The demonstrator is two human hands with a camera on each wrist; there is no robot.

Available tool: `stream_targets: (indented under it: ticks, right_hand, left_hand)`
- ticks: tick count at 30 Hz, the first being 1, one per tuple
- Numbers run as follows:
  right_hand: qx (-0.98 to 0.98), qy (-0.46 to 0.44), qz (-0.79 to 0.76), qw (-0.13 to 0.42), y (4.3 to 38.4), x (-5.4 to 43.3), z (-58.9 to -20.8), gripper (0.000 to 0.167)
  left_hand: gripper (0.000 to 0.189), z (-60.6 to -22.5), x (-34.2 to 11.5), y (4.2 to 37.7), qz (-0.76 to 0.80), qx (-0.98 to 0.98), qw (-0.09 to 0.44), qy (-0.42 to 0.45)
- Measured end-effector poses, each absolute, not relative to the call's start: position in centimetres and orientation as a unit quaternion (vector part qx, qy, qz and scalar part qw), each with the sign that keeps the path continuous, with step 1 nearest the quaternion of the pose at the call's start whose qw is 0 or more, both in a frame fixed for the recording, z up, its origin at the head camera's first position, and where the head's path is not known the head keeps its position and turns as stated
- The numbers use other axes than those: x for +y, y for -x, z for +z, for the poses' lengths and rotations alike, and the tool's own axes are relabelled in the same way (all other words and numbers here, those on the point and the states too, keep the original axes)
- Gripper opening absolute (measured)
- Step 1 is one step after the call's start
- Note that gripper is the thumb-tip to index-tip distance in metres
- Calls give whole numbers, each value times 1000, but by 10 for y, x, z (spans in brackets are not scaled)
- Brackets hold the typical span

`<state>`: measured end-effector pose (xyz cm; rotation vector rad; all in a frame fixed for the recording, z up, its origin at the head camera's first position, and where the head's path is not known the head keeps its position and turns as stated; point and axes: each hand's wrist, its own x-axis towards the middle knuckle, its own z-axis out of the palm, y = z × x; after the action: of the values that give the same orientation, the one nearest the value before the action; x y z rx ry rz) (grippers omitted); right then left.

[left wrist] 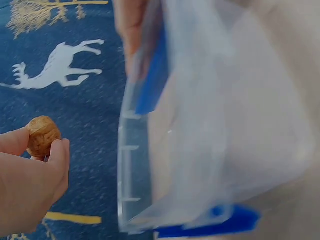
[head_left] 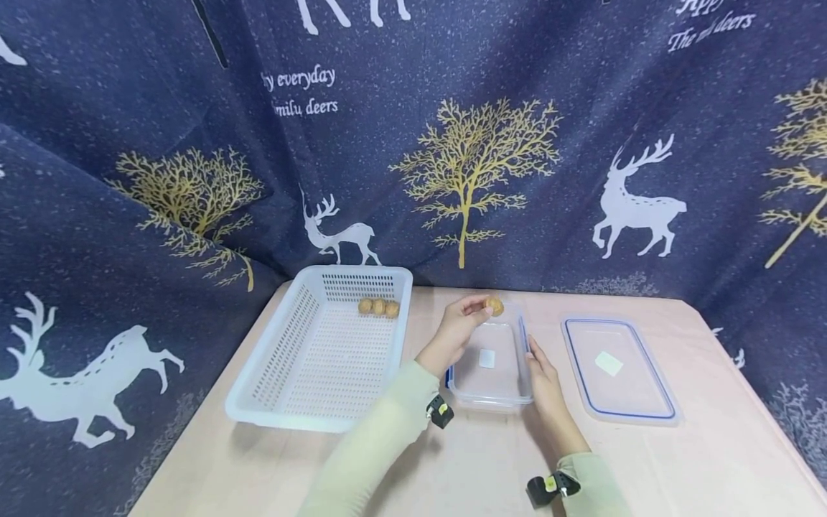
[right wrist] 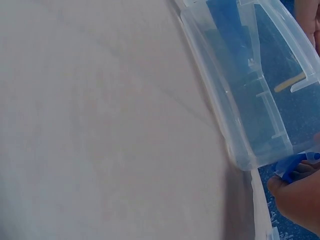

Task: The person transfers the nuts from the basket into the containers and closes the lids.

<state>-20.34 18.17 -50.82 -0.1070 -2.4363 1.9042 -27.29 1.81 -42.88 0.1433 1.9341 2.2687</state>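
My left hand [head_left: 460, 327] pinches a walnut [left wrist: 44, 136] between thumb and fingertips, over the far end of a clear plastic food container [head_left: 489, 399]. The walnut shows light brown and wrinkled in the left wrist view. With its blue side clips hanging open, the lidless container stands on the table in the head view. My right hand [head_left: 546, 384] grips its right side, fingers beside a blue clip [right wrist: 291, 167] in the right wrist view. Inside the container, a small pale square label [head_left: 487, 358] shows at the bottom.
A white perforated basket [head_left: 240, 393] stands to the left, with three walnuts [head_left: 378, 307] at its far right corner. The container's clear lid [head_left: 623, 388], with a blue seal and a pale label, lies to the right. A dark blue deer-print cloth [head_left: 517, 237] hangs behind the table.
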Motion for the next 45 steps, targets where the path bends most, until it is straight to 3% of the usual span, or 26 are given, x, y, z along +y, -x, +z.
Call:
stream_targets:
  ticks: [8,17,34,45]
  right_hand:
    - [-785,34,617,28,204,182,-508,52]
    - [-786,41,617,27,205,182,-509,51]
    - [-784,46,619,18,204,182,-508,52]
    - [-780,46,624,21,204,182,-509,52]
  left_hand:
    - [31,-453,31,257,746,655,112,-27]
    - [29,-476,39,251,743,659,114,-10]
    - [32,-494,43,247,687,705,174,-21]
    - [36,-494,43,246,680,712,171,-38]
